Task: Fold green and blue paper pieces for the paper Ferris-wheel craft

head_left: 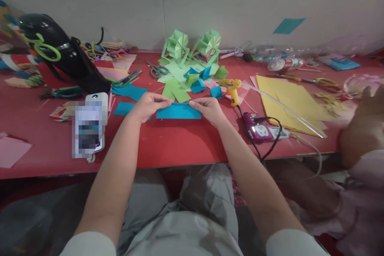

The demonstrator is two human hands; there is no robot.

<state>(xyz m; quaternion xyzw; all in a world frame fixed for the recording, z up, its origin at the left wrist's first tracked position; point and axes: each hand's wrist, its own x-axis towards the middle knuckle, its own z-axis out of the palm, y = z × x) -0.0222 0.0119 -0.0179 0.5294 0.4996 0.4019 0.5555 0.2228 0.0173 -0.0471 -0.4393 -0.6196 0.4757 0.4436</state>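
A strip of blue paper [179, 111] is stretched level between my hands, just above the red table. My left hand [149, 106] pinches its upper left corner, thumb and fingers closed. At the upper right corner my right hand [209, 109] grips it the same way. Loose blue paper pieces [129, 91] lie beyond and beside my left hand. Past the strip are green paper strips [177, 90] and small folded blue paper pieces [197, 85]. Two green folded-paper models [177, 42] stand behind them against the wall.
A yellow glue gun [233, 89] and a purple power socket [258, 129] with cables sit to the right, by yellow paper sheets [285, 100]. At left are a phone [88, 130], pliers [61, 92] and a black case [64, 54]. Another person's hand [364, 128] is at far right.
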